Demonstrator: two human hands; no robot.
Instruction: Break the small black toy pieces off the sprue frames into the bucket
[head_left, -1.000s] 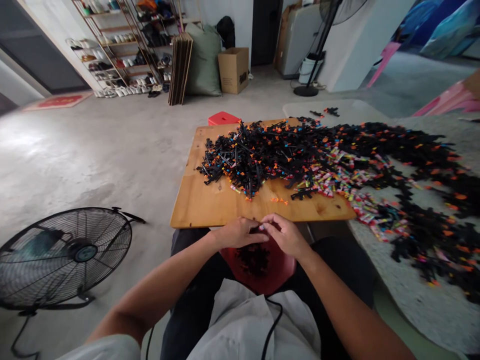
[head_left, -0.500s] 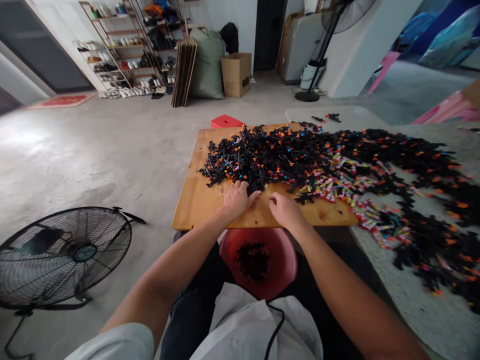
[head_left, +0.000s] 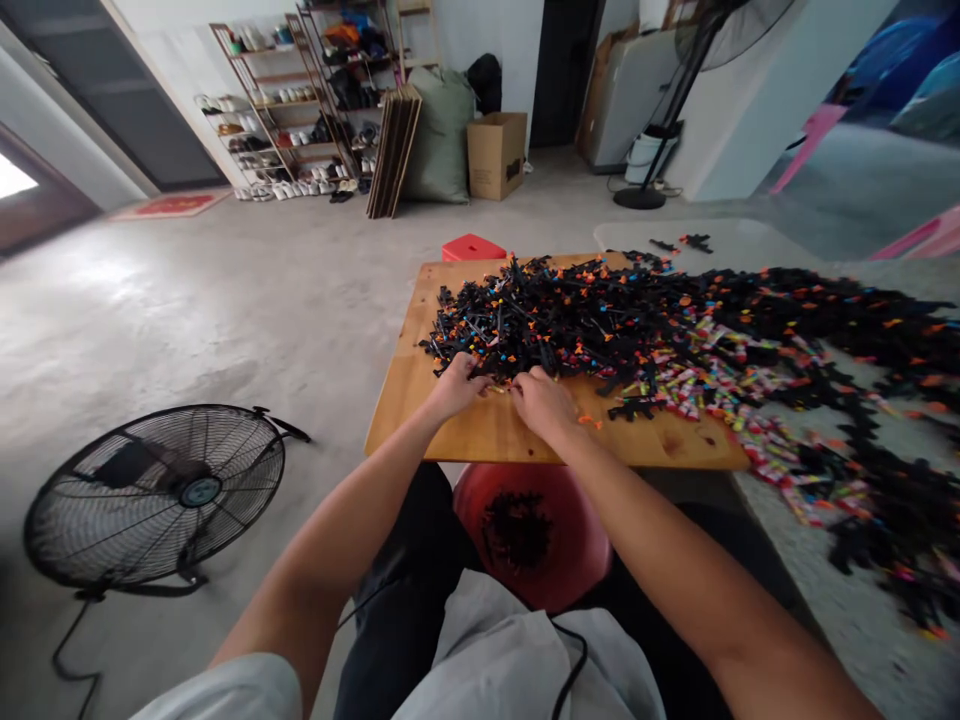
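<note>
Head view: both hands are now up from the lap, at the near edge of the black plastic parts pile (head_left: 570, 320) on the wooden desk (head_left: 420, 420). Left hand (head_left: 455, 388) curls onto parts; right hand (head_left: 541, 400) pinches, contents unclear. Red basin (head_left: 577, 540) sits below, uncovered.

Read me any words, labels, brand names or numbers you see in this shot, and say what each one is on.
No text can be read.
Cardboard box: a dark mark on its side, too small to read.
Small colourful pieces beside the pile of black parts: any print is too blurred.
Red mat: pattern only, no legible letters.
</note>
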